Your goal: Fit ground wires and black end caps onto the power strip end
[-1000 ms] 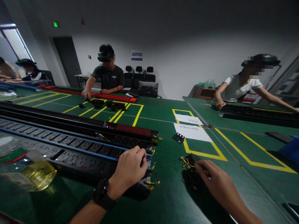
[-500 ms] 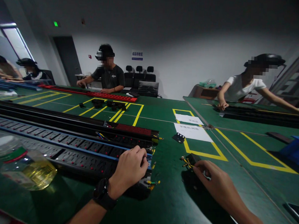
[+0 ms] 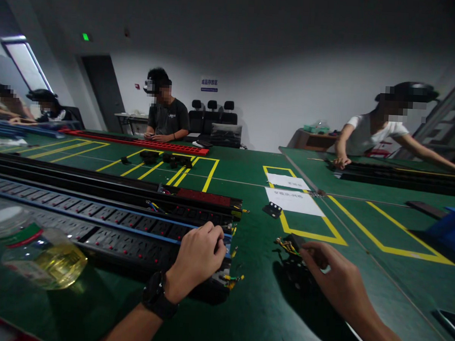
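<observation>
My left hand (image 3: 201,249), with a black watch on the wrist, lies with curled fingers over the right end of a long black power strip (image 3: 128,247) with rows of sockets. Blue edging runs along the strips. Short wires with yellow and green ends (image 3: 234,278) stick out there. To the right, my right hand (image 3: 331,270) pinches a small black part with wires (image 3: 289,246) just above the table. Its yellow and green leads point left; the fingers partly cover the part. Beyond it lies a black plate with white holes (image 3: 274,209).
A clear jar of yellow liquid (image 3: 43,257) stands at left in front of the strips. White paper sheets (image 3: 296,202) lie on the green table (image 3: 250,314) inside yellow tape. A blue bin (image 3: 451,230) is at right. Several co-workers sit across the table.
My right hand has shifted slightly right with the black part, and more of its wires show. My left hand stays still. The co-worker in dark clothes has brought both hands together.
</observation>
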Action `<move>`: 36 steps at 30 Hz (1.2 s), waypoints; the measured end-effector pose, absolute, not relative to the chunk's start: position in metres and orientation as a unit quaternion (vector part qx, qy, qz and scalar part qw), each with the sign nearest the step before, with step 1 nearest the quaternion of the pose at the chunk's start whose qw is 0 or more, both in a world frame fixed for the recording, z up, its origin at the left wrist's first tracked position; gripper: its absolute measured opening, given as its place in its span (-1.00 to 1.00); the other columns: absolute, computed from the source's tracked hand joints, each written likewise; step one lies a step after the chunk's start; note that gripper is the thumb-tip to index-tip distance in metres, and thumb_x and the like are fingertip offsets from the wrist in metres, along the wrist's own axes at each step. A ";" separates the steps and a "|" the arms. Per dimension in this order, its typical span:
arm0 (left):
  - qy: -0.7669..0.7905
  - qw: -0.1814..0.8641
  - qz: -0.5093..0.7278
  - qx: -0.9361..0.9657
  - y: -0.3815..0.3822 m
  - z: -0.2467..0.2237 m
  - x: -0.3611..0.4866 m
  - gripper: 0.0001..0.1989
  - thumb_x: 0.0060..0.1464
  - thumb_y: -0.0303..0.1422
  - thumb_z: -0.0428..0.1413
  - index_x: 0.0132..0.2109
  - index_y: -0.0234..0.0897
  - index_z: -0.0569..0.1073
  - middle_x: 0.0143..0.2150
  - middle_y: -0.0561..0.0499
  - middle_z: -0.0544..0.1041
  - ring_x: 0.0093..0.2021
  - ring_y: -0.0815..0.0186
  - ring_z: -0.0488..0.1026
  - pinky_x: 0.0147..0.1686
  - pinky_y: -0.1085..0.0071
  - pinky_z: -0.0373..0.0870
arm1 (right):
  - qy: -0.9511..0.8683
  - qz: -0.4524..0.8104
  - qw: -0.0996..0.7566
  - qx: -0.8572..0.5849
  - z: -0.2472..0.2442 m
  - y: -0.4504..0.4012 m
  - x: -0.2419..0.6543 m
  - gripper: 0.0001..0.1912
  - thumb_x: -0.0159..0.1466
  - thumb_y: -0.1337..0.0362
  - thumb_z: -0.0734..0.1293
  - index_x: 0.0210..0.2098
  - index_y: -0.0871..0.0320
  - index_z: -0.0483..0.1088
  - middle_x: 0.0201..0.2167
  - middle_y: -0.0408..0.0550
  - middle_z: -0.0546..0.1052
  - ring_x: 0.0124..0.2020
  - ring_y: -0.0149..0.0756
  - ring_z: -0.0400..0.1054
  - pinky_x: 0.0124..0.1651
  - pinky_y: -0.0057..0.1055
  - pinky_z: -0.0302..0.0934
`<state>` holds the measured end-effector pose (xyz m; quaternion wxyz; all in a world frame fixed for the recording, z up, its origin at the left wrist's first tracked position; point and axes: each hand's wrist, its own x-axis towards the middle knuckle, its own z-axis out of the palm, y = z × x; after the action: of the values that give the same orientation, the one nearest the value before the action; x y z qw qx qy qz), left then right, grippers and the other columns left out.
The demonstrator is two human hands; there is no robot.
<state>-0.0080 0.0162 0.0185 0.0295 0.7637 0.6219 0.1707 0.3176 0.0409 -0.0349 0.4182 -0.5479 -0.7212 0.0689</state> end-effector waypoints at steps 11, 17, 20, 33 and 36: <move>0.615 0.025 0.180 0.767 0.016 0.017 -0.008 -0.85 0.26 -0.44 0.02 -0.18 -0.21 0.49 -0.20 -0.01 0.53 -0.24 0.23 0.50 -0.22 0.29 0.37 | -0.706 0.049 0.442 -0.551 -0.029 0.038 0.316 -0.68 0.35 -0.06 0.30 -0.22 -0.01 0.56 -0.40 0.03 0.60 -0.46 -0.08 0.45 -0.35 -0.15 0.37; 0.618 0.030 0.176 0.765 0.017 0.017 -0.008 -0.86 0.26 -0.44 0.03 -0.18 -0.21 0.49 -0.19 0.00 0.54 -0.24 0.24 0.50 -0.21 0.30 0.36 | -0.723 0.033 0.445 -0.527 -0.037 0.042 0.321 -0.71 0.38 -0.01 0.31 -0.19 0.02 0.56 -0.36 0.01 0.62 -0.46 -0.16 0.45 -0.36 -0.22 0.35; 0.622 0.026 0.177 0.762 0.016 0.017 -0.008 -0.88 0.27 -0.44 0.04 -0.18 -0.19 0.48 -0.20 0.01 0.54 -0.23 0.24 0.51 -0.21 0.31 0.36 | -0.725 0.011 0.459 -0.513 -0.043 0.045 0.324 -0.70 0.38 -0.02 0.32 -0.19 0.03 0.57 -0.39 -0.01 0.61 -0.50 -0.19 0.43 -0.40 -0.25 0.32; 0.603 -0.021 0.182 0.777 0.021 0.011 -0.013 -0.88 0.30 -0.42 0.05 -0.17 -0.18 0.49 -0.21 0.02 0.53 -0.27 0.26 0.50 -0.27 0.34 0.29 | -0.738 0.010 0.436 -0.515 -0.044 0.056 0.325 -0.69 0.45 0.04 0.27 -0.16 0.08 0.57 -0.27 0.07 0.65 -0.33 -0.09 0.52 -0.23 -0.23 0.36; 0.601 -0.049 0.192 0.775 0.019 0.014 -0.012 -0.87 0.32 -0.40 0.04 -0.14 -0.19 0.49 -0.18 0.00 0.53 -0.23 0.24 0.52 -0.26 0.34 0.30 | -0.737 0.011 0.419 -0.531 -0.048 0.058 0.325 -0.67 0.45 0.08 0.25 -0.14 0.15 0.57 -0.22 0.12 0.66 -0.28 -0.05 0.54 -0.19 -0.20 0.35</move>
<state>-0.0119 0.0193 0.0136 -0.0491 0.7745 0.6006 0.1924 0.3251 0.0581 -0.0477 0.4189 -0.5307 -0.7367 0.0108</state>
